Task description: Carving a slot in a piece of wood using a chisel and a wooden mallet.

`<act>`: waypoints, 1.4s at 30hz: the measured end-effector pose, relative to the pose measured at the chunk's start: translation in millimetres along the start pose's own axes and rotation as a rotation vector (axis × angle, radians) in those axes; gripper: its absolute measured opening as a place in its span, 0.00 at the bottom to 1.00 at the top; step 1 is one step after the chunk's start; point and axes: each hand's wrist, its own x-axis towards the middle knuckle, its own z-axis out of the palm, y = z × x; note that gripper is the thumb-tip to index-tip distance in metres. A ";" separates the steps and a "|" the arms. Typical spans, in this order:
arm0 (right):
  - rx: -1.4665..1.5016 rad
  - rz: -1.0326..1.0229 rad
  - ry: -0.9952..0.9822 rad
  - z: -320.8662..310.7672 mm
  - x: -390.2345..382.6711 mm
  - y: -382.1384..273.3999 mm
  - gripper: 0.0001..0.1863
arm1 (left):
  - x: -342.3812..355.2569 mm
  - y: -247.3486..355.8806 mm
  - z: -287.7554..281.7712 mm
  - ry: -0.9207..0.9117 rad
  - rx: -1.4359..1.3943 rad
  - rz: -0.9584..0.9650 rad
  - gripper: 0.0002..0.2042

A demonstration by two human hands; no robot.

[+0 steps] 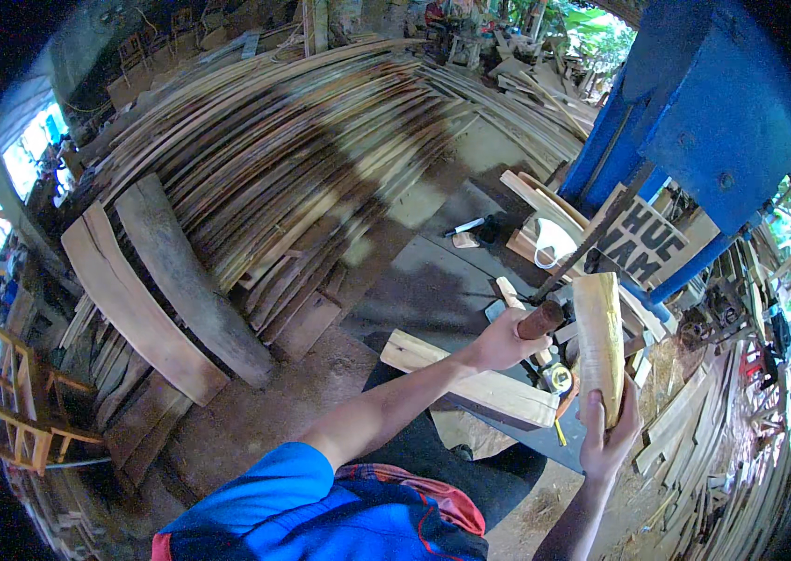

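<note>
My left hand (pixel 500 342) is closed around a brown, round wooden handle (pixel 538 322), whose blunt end sticks out past the thumb side. What the handle belongs to is hidden. A curved, pale piece of wood (pixel 598 327) stands nearly upright in my right hand (pixel 611 432), which grips its lower end with the thumb on the near face. The handle is just left of this piece. Below my left forearm, a thick pale wooden block (pixel 498 396) lies across the edge of the dark worktable (pixel 405 280). Beside it rests a yellow tape measure (pixel 559 379).
A blue machine (pixel 732 122) rises at the right, with a dark narrow strip (pixel 592 245) slanting down toward my left hand. A lettered board (pixel 643 234) leans there. A white-and-black pen (pixel 464 226) lies on the table. Long planks (pixel 255 159) and two curved slabs (pixel 134 299) fill the left.
</note>
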 end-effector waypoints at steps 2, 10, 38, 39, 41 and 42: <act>-0.014 -0.028 0.010 0.6 -1.1 7.5 0.21 | -1.3 -1.9 -0.3 0.024 0.036 -0.035 0.12; 0.000 -0.028 -0.002 0.0 -2.6 11.3 0.21 | -1.6 10.1 -2.9 -0.017 0.063 -0.085 0.07; -0.188 -0.043 0.098 -16.9 2.7 -29.0 0.24 | 0.1 4.4 0.3 -0.057 0.062 0.028 0.06; -0.085 -0.036 0.225 -10.8 2.6 -28.8 0.25 | 2.2 6.2 1.1 -0.092 0.151 -0.031 0.05; -0.196 -0.113 0.229 -10.8 -5.4 -22.8 0.25 | -4.4 14.4 10.1 -0.003 0.018 -0.041 0.09; -0.203 -0.105 0.231 -14.6 -4.1 -29.9 0.25 | -1.8 26.4 9.3 -0.014 0.021 -0.040 0.09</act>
